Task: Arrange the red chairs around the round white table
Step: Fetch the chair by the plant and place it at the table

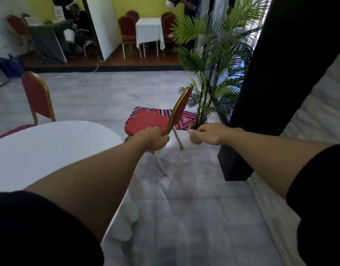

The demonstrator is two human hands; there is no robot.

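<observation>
A round white table fills the left foreground. Just right of its edge stands a red chair with a gold frame, tilted, its back edge-on to me. My left hand grips the lower edge of that chair's backrest frame. Off to the right of the chair, my right hand hovers with fingers curled, holding nothing that I can see. A second red chair stands at the far left side of the table, its back towards me.
A potted palm stands right behind the held chair. A black pillar rises on the right. A patterned red mat lies on the grey tile floor. Further red chairs flank a white-clothed table at the back.
</observation>
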